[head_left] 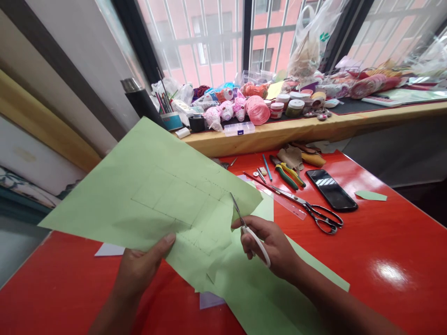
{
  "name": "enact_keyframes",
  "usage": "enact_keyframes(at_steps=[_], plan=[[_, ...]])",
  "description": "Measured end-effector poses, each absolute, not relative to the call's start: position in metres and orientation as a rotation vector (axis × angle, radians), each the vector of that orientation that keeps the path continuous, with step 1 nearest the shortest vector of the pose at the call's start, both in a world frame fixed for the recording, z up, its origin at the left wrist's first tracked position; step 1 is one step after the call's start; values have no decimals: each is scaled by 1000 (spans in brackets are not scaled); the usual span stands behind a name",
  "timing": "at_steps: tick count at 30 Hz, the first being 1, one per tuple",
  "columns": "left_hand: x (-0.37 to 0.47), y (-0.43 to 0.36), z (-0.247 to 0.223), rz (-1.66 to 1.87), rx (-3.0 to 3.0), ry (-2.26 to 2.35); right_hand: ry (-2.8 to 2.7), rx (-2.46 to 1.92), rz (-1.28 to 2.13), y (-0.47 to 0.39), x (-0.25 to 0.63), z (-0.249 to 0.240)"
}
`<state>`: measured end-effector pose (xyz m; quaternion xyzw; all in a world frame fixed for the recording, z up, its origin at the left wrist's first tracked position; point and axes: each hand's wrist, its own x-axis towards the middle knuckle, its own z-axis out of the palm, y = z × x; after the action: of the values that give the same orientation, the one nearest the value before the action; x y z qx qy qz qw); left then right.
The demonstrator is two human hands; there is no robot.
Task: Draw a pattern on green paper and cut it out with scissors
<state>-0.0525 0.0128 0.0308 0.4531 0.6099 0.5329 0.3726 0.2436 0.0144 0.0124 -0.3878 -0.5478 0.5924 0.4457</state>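
Left hand (141, 270) at lower left pinches pencil-marked green paper (115, 186), right hand (274, 242) below centre clasps white-handled scissors (260, 245), phone (331, 190) at right.

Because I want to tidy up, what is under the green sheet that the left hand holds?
Another green sheet, a lilac piece and a pale piece show past its edges, on the red table. Whatever the held sheet covers between them cannot be seen.

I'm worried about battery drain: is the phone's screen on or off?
Off, it appears: the phone lies face up on the red table, its glass dark apart from pale reflections.
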Motion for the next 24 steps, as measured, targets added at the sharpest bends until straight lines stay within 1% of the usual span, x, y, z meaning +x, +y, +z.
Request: enact_keyframes(at_steps=[13, 24], plan=[[-45, 14, 40, 1402, 1038, 1420, -1368, -960, 1455, 14, 243, 13], [-52, 14, 40, 1318, 1133, 1521, -1351, -972, 1471, 13, 244, 13]])
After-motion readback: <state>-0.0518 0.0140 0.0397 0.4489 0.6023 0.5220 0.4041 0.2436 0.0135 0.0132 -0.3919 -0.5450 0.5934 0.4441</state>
